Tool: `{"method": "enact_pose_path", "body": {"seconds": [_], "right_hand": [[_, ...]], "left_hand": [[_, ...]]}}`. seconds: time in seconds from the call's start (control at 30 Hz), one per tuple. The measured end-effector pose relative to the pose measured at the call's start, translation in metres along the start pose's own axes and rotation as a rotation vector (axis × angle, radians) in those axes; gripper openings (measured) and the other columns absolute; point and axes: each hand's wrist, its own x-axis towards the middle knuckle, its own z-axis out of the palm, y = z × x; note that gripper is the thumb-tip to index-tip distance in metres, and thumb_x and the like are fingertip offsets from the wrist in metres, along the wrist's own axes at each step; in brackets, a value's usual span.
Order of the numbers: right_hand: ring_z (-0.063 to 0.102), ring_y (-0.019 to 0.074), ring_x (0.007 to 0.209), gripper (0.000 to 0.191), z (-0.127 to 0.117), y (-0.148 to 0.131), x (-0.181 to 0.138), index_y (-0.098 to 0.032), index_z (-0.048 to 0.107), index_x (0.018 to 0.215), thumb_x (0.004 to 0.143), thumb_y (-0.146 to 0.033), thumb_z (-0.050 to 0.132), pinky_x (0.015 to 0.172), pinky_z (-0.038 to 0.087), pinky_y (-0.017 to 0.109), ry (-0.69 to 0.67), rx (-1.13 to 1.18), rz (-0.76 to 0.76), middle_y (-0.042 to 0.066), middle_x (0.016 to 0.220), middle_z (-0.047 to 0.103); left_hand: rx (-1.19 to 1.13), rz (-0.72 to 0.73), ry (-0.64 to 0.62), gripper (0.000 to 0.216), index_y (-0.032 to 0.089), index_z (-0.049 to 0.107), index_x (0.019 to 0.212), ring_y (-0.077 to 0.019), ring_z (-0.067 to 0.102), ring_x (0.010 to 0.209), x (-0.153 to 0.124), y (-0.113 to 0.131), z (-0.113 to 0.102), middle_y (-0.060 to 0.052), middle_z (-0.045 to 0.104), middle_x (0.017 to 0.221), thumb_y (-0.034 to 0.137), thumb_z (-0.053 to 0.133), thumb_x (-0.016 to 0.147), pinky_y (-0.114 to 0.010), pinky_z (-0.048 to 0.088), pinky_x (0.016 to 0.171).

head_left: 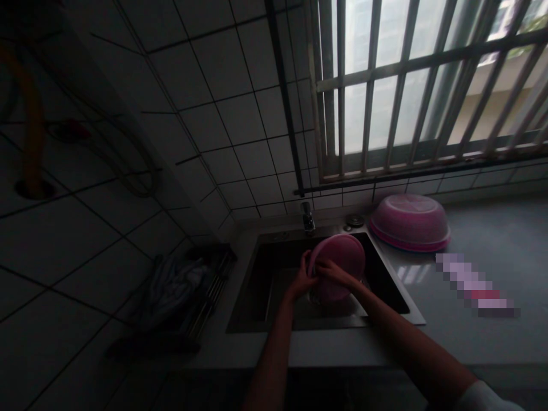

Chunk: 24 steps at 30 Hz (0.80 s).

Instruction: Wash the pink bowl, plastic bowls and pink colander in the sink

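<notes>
One crumpled cloth (182, 288) on a rack (216, 285), lower left; one sink (248, 305), lower centre. Over it, your left hand (305, 281) has its fingers closed on the left rim of one pink basin (349, 254), tilted just up and right of that hand. One faucet (307, 218) stands above. Your right hand (331, 272), half-curled, touches the basin too; its grip I can't tell. Neither hand's nearer, and this round shape shows no long axis. Rightmost, one upturned pink tub (409, 220), on the counter (500, 231).
</notes>
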Motion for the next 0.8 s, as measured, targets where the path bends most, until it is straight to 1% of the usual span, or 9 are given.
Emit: {"method": "enact_pose_path", "body": {"seconds": [0.07, 0.13, 0.33, 0.4, 0.47, 0.57, 0.63, 0.7, 0.8], "right_hand": [[0.066, 0.0224, 0.082, 0.025, 0.006, 0.003, -0.002, -0.020, 0.073, 0.091, 0.077, -0.040, 0.070, 0.078, 0.055, 0.034, -0.056, 0.002, 0.012, 0.006, 0.095, 0.077], [0.066, 0.0232, 0.085, 0.026, 0.003, 0.005, -0.002, -0.020, 0.073, 0.092, 0.078, -0.042, 0.069, 0.082, 0.055, 0.036, -0.014, 0.003, -0.006, 0.006, 0.096, 0.076], [0.065, 0.0252, 0.082, 0.044, -0.027, 0.003, 0.008, -0.018, 0.071, 0.092, 0.081, -0.061, 0.064, 0.079, 0.054, 0.037, 0.390, 0.012, 0.019, 0.006, 0.086, 0.074], [0.066, 0.0257, 0.086, 0.042, -0.024, 0.005, 0.009, -0.019, 0.072, 0.094, 0.082, -0.059, 0.064, 0.082, 0.055, 0.038, 0.347, 0.031, 0.013, 0.006, 0.089, 0.074], [0.067, 0.0264, 0.091, 0.034, -0.012, 0.010, 0.007, -0.020, 0.073, 0.095, 0.082, -0.051, 0.067, 0.088, 0.056, 0.040, 0.201, 0.016, -0.007, 0.007, 0.095, 0.076], [0.069, 0.0264, 0.092, 0.025, 0.005, 0.018, 0.003, -0.021, 0.073, 0.093, 0.080, -0.041, 0.070, 0.091, 0.057, 0.042, 0.014, -0.045, -0.007, 0.008, 0.100, 0.077], [0.069, 0.0262, 0.090, 0.025, 0.007, 0.021, 0.002, -0.020, 0.073, 0.092, 0.080, -0.042, 0.070, 0.089, 0.057, 0.041, -0.009, -0.057, -0.003, 0.008, 0.098, 0.077], [0.068, 0.0257, 0.087, 0.029, -0.001, 0.019, 0.004, -0.020, 0.072, 0.091, 0.081, -0.047, 0.068, 0.084, 0.056, 0.039, 0.075, -0.029, -0.007, 0.007, 0.094, 0.076], [0.065, 0.0236, 0.080, 0.039, -0.021, 0.010, 0.007, -0.019, 0.069, 0.092, 0.082, -0.057, 0.065, 0.076, 0.054, 0.035, 0.319, 0.035, -0.015, 0.005, 0.087, 0.073]], "left_hand": [[0.029, 0.060, -0.012, 0.117, 0.030, 0.028, 0.162, -0.0360, 0.044, 0.151, 0.002, -0.005, -0.003, -0.015, 0.043, 0.164, 0.031, 0.093, 0.065, -0.057, 0.029, 0.129], [0.038, 0.086, -0.034, 0.110, 0.030, 0.033, 0.161, -0.0351, 0.038, 0.156, 0.004, -0.009, -0.004, -0.013, 0.039, 0.168, 0.031, 0.091, 0.068, -0.054, 0.026, 0.131], [0.057, 0.126, -0.023, 0.104, 0.029, 0.037, 0.163, -0.0343, 0.032, 0.159, 0.008, -0.017, -0.005, -0.012, 0.035, 0.172, 0.046, 0.089, 0.075, -0.054, 0.024, 0.132], [0.064, 0.125, -0.038, 0.107, 0.030, 0.033, 0.165, -0.0342, 0.030, 0.160, 0.009, -0.018, -0.004, -0.012, 0.031, 0.174, 0.048, 0.089, 0.075, -0.054, 0.023, 0.132], [0.084, 0.120, -0.047, 0.112, 0.030, 0.030, 0.166, -0.0351, 0.026, 0.162, 0.009, -0.019, -0.003, -0.012, 0.027, 0.176, 0.047, 0.090, 0.073, -0.055, 0.020, 0.133], [0.135, 0.129, -0.040, 0.110, 0.029, 0.035, 0.164, -0.0365, 0.021, 0.163, 0.007, -0.018, -0.004, -0.012, 0.028, 0.175, 0.043, 0.091, 0.071, -0.057, 0.013, 0.134], [0.143, 0.128, -0.042, 0.105, 0.028, 0.040, 0.162, -0.0367, 0.022, 0.163, 0.007, -0.016, -0.005, -0.012, 0.032, 0.173, 0.041, 0.091, 0.071, -0.057, 0.011, 0.134], [0.128, 0.126, -0.042, 0.102, 0.028, 0.042, 0.160, -0.0374, 0.024, 0.162, 0.006, -0.013, -0.005, -0.013, 0.035, 0.172, 0.043, 0.091, 0.072, -0.057, 0.012, 0.134], [0.130, 0.144, -0.035, 0.101, 0.028, 0.043, 0.160, -0.0383, 0.024, 0.161, 0.008, -0.009, -0.004, -0.012, 0.036, 0.171, 0.049, 0.090, 0.072, -0.059, 0.015, 0.133]]}}
